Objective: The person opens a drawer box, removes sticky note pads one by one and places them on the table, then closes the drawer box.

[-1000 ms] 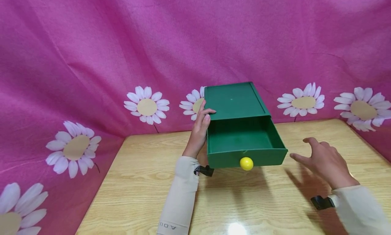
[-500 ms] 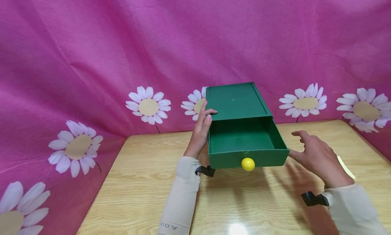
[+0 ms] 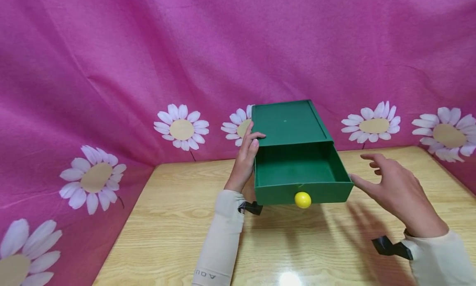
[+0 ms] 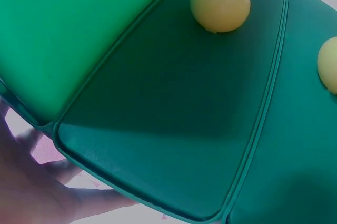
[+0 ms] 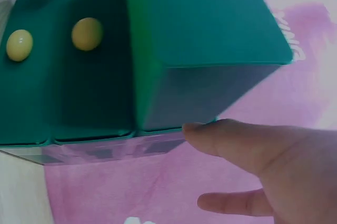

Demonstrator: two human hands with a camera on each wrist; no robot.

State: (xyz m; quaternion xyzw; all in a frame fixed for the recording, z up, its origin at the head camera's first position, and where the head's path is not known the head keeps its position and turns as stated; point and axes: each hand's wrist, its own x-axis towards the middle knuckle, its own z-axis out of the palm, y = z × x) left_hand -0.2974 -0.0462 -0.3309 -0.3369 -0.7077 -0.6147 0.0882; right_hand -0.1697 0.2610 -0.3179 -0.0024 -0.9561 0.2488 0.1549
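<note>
A green drawer cabinet (image 3: 288, 122) stands on the wooden table, its top drawer (image 3: 305, 193) pulled well out. Nothing lies on the part of the drawer's floor that shows. A round yellow knob (image 3: 303, 200) sits on the drawer front. Two lower drawers with yellow knobs, such as this lower drawer (image 4: 174, 97), are flush in the left wrist view. My left hand (image 3: 244, 158) rests against the cabinet's left side, fingertips at the top edge. My right hand (image 3: 401, 191) is spread by the drawer's right front corner, thumb tip right at it, holding nothing.
The wooden table (image 3: 167, 228) extends around the cabinet, with shadows to its front and right. A pink cloth (image 3: 208, 50) with large white daisies hangs behind and at both sides. Black straps such as the right wrist's strap (image 3: 390, 248) circle both wrists.
My right hand first moved left, bringing its thumb to the drawer's front corner, then shifted slightly back to the right. The left hand keeps its place, and the drawer's opening looks unchanged.
</note>
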